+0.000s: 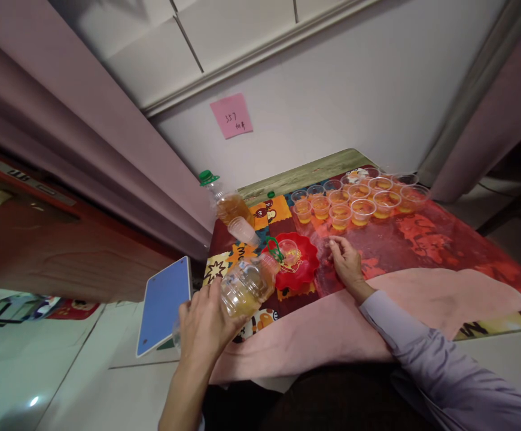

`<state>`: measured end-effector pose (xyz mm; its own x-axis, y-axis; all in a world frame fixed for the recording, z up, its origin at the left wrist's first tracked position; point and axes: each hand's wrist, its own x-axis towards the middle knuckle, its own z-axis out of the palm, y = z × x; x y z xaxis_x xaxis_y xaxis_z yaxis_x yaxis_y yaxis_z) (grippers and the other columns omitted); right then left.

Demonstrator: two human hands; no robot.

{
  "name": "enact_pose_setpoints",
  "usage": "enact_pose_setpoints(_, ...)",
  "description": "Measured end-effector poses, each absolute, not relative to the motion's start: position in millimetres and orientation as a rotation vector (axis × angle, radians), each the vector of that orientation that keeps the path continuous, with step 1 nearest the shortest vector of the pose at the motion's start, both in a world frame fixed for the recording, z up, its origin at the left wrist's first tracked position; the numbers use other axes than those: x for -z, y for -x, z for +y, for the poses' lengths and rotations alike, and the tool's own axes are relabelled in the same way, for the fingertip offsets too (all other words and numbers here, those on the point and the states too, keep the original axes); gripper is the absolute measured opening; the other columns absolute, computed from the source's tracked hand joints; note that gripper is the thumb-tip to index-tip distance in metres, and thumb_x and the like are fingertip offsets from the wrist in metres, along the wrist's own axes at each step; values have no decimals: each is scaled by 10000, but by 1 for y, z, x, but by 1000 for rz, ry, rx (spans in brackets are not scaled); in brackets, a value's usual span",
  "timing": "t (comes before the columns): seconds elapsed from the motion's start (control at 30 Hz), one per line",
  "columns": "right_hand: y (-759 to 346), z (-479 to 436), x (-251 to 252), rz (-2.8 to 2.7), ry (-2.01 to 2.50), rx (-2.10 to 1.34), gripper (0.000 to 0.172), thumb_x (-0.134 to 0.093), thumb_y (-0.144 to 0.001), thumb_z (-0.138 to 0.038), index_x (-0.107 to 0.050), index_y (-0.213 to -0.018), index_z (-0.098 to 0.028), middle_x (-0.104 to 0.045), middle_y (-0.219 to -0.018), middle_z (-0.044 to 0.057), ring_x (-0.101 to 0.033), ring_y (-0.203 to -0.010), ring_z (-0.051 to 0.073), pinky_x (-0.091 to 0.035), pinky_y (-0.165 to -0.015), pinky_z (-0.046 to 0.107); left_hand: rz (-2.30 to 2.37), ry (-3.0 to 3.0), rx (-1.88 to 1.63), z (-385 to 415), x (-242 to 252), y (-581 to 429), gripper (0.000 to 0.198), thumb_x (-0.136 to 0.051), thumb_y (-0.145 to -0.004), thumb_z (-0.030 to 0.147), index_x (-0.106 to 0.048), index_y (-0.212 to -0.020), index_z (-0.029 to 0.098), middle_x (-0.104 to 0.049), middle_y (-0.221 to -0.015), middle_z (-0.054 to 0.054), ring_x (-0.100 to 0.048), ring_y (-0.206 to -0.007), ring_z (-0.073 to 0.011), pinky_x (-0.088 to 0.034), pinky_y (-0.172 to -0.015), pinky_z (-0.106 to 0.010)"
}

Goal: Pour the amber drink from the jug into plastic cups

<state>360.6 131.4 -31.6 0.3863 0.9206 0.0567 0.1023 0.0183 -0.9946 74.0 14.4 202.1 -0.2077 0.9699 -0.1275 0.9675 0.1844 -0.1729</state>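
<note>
My left hand (204, 323) is wrapped round a clear plastic bottle (246, 284) holding a little amber liquid. The bottle is tilted, with its mouth over a small clear cup (288, 250) that stands in a red scalloped dish (307, 269). My right hand (347, 263) rests on the table just right of the dish, fingers loosely curled and apart, holding nothing. Beyond it stand several clear cups (361, 209) in rows, each with amber liquid at the bottom.
A second bottle (228, 203) with a green cap stands at the table's left, a stack of empty cups (242, 229) beside it. A blue tablet (164, 305) leans at the left edge. A pink cloth (377, 323) covers the near edge. A pink note (231, 115) hangs on the wall.
</note>
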Motion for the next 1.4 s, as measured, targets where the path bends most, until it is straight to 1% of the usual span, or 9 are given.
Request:
enact_pose_setpoints(0.2,-362,131,32,-1008,1436,-814,728,-535,-951,-814,-739,-1225,-171,-844,-1010,145,-715,-635,241,-580,-639,387,-2406,1968,-330,15,-203,-74,834,-798,-839,440,-493,-1577,197,-659,-1556,-186,-622,-1411,-399,-442,-1110,-535)
enact_pose_setpoints(0.33,-361,131,32,-999,1423,-838,718,-542,-955,-797,-736,-1237,-166,-839,-1006,142,-712,-631,242,-578,-628,386,-2384,1969,-328,15,-202,-73,819,-800,-834,447,-507,-1559,203,-672,-1536,-187,-629,-1396,-397,-443,-1101,-524)
enact_pose_setpoints(0.57,-361,132,31,-982,1410,-842,728,-554,-942,-808,-734,-1221,-160,-834,-1002,143,-711,-636,239,-583,-630,388,-2375,1982,-326,15,-200,-72,829,-789,-839,450,-498,-1563,170,-653,-1557,-203,-620,-1400,-406,-432,-1112,-541)
enact_pose_setpoints(0.8,-361,131,31,-997,1418,-817,712,-543,-954,-804,-740,-1215,-171,-841,-1008,144,-712,-633,240,-575,-641,388,-2381,1982,-331,15,-203,-73,833,-787,-840,451,-493,-1571,179,-658,-1553,-205,-619,-1405,-396,-431,-1112,-528)
enact_pose_setpoints(0.97,-361,131,31,-1002,1430,-823,727,-538,-949,-821,-743,-1218,-178,-840,-983,135,-711,-635,241,-580,-637,383,-2360,1987,-310,14,-203,-72,813,-787,-831,446,-510,-1557,207,-678,-1529,-193,-634,-1371,-396,-440,-1084,-517)
enact_pose_setpoints(1.2,-362,131,31,-1002,1435,-819,734,-536,-950,-820,-741,-1225,-171,-836,-967,131,-714,-630,243,-576,-633,385,-2390,1959,-362,15,-203,-74,849,-806,-841,469,-493,-1580,191,-643,-1580,-186,-620,-1416,-389,-436,-1107,-509)
enact_pose_setpoints(1.4,-361,131,29,-1003,1430,-814,740,-527,-947,-831,-739,-1215,-174,-839,-983,133,-710,-633,234,-573,-630,373,-2396,1963,-345,15,-202,-73,852,-799,-837,469,-494,-1580,186,-648,-1573,-193,-618,-1417,-393,-431,-1104,-520)
